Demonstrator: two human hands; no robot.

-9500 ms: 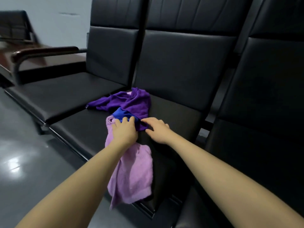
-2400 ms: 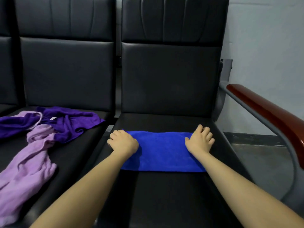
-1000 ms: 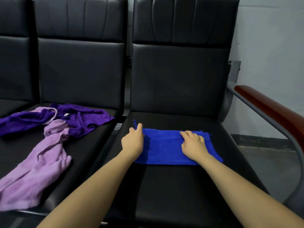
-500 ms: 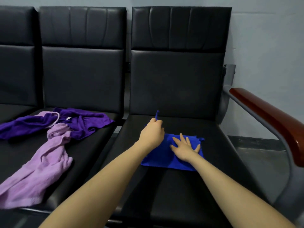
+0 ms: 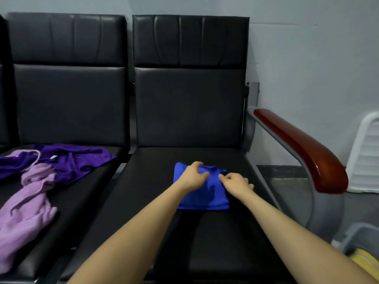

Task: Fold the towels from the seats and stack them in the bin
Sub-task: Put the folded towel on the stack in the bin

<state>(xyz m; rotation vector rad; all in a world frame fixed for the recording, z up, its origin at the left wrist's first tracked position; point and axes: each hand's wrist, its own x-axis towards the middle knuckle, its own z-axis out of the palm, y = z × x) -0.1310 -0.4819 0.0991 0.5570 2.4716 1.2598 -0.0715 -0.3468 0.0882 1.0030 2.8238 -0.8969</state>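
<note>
A blue towel [image 5: 202, 194] lies folded into a small rectangle on the right black seat [image 5: 205, 242]. My left hand [image 5: 193, 176] rests on its far left part with curled fingers gripping the cloth. My right hand [image 5: 235, 183] sits at the towel's far right edge, fingertips pinching the fabric. On the seat to the left lie a crumpled dark purple towel [image 5: 78, 160] and a lilac towel [image 5: 30, 210] that hangs over the seat's front edge. A grey bin [image 5: 356, 234] shows at the lower right corner, partly cut off.
A red-brown wooden armrest [image 5: 303, 148] on a grey metal frame borders the right seat. Beyond it a white slatted object [image 5: 367, 156] leans at the wall. Something yellow [image 5: 367, 261] shows inside the bin. The seat backs stand upright behind.
The blue towel went from a wide strip to a small rectangle as my left hand carried its left end over to the right. My right hand went from flat pressing to pinching.
</note>
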